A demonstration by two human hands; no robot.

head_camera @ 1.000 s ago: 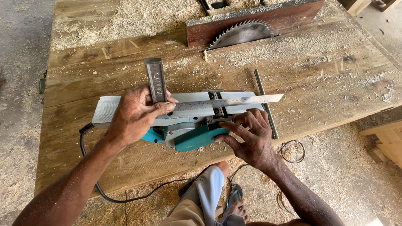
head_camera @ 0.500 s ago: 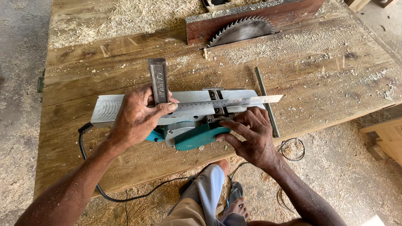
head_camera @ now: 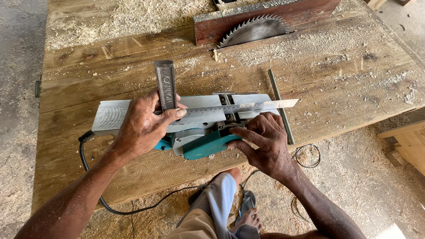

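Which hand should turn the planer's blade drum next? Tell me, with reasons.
Probably the right hand: its fingers already rest at the drum gap of the upturned electric planer. The left hand is busy pinning the try square flat across the sole.

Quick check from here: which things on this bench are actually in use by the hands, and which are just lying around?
In use:
left hand holding the try square
steel blade laid across the upturned electric planer
right hand on the planer's side

Lying about:
thin metal rod
circular saw blade in the wooden bench
sawdust
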